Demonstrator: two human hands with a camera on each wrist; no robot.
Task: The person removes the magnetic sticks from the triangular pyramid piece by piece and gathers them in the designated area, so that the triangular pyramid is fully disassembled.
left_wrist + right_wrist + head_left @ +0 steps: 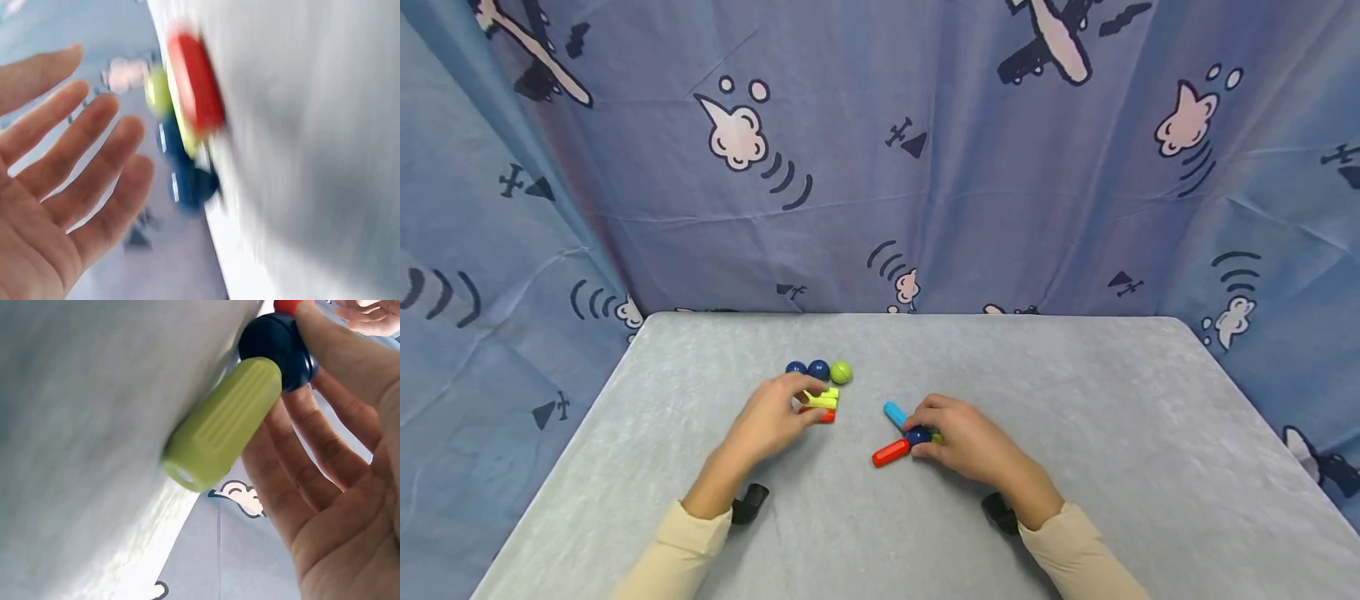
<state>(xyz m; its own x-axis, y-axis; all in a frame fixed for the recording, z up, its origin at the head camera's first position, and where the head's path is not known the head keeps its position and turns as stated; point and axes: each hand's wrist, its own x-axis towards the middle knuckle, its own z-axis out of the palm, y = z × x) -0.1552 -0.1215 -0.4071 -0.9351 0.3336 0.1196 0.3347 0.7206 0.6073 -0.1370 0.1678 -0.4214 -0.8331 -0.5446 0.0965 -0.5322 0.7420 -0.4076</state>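
Observation:
My right hand (pixel 958 435) pinches a dark blue ball (pixel 275 344) between thumb and fingers. Three rods meet at that ball: a red rod (pixel 891 452), a light blue rod (pixel 895 414) and a green rod (pixel 225 425), which has ribbed sides and a hole in its end. My left hand (pixel 772 418) hovers with fingers spread and relaxed, beside a row of loose rods. In that row lie yellow-green rods (pixel 823 402) and a red rod (pixel 195 81). The left palm is bare in the left wrist view, and those pieces are apart from its fingers.
Behind the loose rods, two dark blue balls (pixel 818 370) and a green ball (pixel 841 372) stand in a line. All of it lies on a table with a pale grey cover (pixel 1075 375). A blue patterned curtain (pixel 880 167) hangs along the table's far edge.

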